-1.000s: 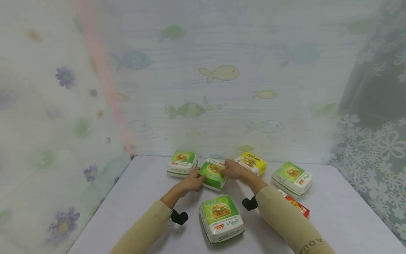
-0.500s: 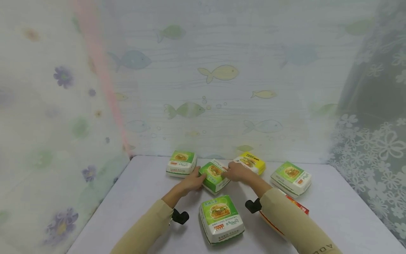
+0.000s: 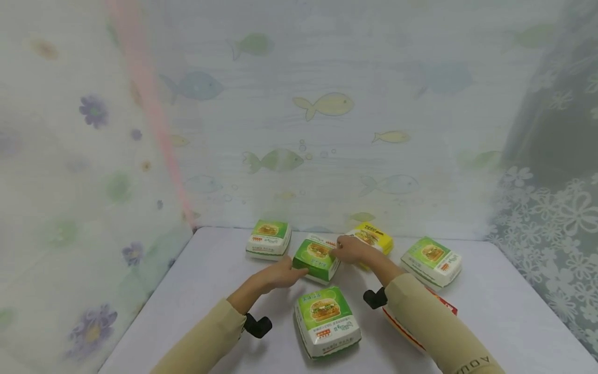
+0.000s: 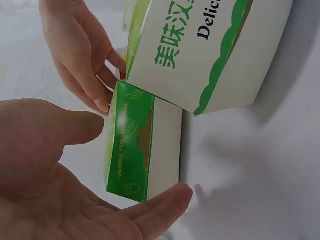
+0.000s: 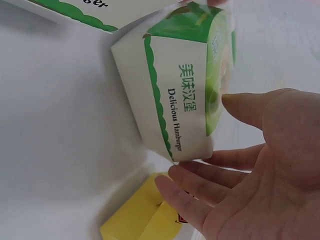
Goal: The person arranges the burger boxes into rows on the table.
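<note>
A green and white hamburger box (image 3: 315,255) sits mid-table between both hands. My left hand (image 3: 280,274) is at its near left corner, the fingers extended and the thumb spread away from them in the left wrist view. On the other side, my right hand (image 3: 351,250) touches the same box. The right wrist view shows its thumb (image 5: 245,106) at the box's top and its lightly bent fingers at one end. Another green and white hamburger box (image 3: 325,322) lies nearer me, between the forearms, and looms large in the left wrist view.
A green and white box (image 3: 268,239) stands at the back left. Behind the right hand is a yellow box (image 3: 374,237). Farther right lie another green box (image 3: 432,262) and a red box (image 3: 446,303), partly hidden by the right sleeve. Patterned curtains (image 3: 327,130) border the table.
The middle hamburger box turned one way and then back a little, ending squarer to me. My left hand has drawn slightly toward me; the right stays at the box's right side.
</note>
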`<state>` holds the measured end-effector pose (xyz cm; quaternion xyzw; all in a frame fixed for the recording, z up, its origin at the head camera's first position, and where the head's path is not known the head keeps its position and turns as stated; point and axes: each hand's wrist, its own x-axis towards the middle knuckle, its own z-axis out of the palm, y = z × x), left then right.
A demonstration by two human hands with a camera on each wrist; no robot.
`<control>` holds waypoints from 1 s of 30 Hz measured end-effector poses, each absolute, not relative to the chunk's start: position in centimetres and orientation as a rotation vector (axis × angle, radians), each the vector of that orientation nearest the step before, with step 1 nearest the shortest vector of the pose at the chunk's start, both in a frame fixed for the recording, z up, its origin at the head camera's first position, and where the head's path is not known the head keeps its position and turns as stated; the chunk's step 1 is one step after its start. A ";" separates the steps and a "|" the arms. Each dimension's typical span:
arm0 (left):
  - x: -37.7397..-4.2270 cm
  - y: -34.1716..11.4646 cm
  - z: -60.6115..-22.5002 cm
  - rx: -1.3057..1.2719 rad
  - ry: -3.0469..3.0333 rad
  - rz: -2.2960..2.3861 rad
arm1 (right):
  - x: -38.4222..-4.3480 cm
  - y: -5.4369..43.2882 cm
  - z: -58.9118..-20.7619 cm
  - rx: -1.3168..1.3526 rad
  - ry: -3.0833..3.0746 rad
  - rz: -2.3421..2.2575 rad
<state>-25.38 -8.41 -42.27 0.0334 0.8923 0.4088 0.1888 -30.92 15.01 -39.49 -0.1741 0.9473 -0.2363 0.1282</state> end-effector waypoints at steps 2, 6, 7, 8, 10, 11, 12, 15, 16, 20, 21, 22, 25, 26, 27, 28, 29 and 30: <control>-25.2 -8.5 -42.3 0.096 2.519 1.130 | -30.9 15.0 -39.4 -0.494 2.747 -0.702; -25.4 -8.6 -42.5 0.145 2.501 1.161 | -30.8 15.1 -39.4 -0.480 2.733 -0.717; -25.5 -8.6 -42.5 0.160 2.495 1.171 | -30.8 15.1 -39.4 -0.473 2.732 -0.724; -25.6 -8.6 -42.5 0.177 2.485 1.192 | -30.8 15.1 -39.5 -0.472 2.731 -0.722; -25.8 -8.5 -42.5 0.189 2.463 1.233 | -30.8 15.1 -39.5 -0.464 2.729 -0.721; -26.0 -8.5 -42.5 0.192 2.457 1.248 | -30.8 15.1 -39.5 -0.462 2.728 -0.715; -26.1 -8.5 -42.6 0.191 2.457 1.259 | -30.8 15.1 -39.5 -0.461 2.732 -0.702; -26.7 -8.5 -42.8 0.185 2.468 1.280 | -30.8 15.1 -39.4 -0.468 2.734 -0.664; -26.9 -8.5 -42.9 0.182 2.472 1.290 | -30.8 15.2 -39.4 -0.473 2.733 -0.653; -27.7 -8.5 -43.4 0.179 2.483 1.330 | -30.6 15.3 -39.2 -0.493 2.717 -0.629; -27.9 -8.5 -43.5 0.172 2.483 1.337 | -30.6 15.4 -39.2 -0.501 2.718 -0.622; -28.0 -8.5 -43.6 0.163 2.485 1.335 | -30.6 15.5 -39.2 -0.507 2.724 -0.612; -28.1 -8.5 -43.6 0.153 2.483 1.338 | -30.9 15.8 -39.3 -0.527 2.742 -0.584; -28.0 -8.5 -43.5 0.159 2.484 1.338 | -31.0 15.9 -39.4 -0.526 2.747 -0.582; -28.0 -8.5 -43.4 0.168 2.483 1.340 | -31.1 16.1 -39.4 -0.523 2.749 -0.586; -27.8 -8.4 -43.3 0.169 2.484 1.339 | -31.1 16.1 -39.3 -0.519 2.746 -0.594; -27.6 -8.4 -43.1 0.166 2.487 1.329 | -31.2 16.1 -39.2 -0.516 2.743 -0.603; -27.5 -8.3 -43.0 0.162 2.489 1.319 | -31.2 16.1 -39.1 -0.511 2.741 -0.609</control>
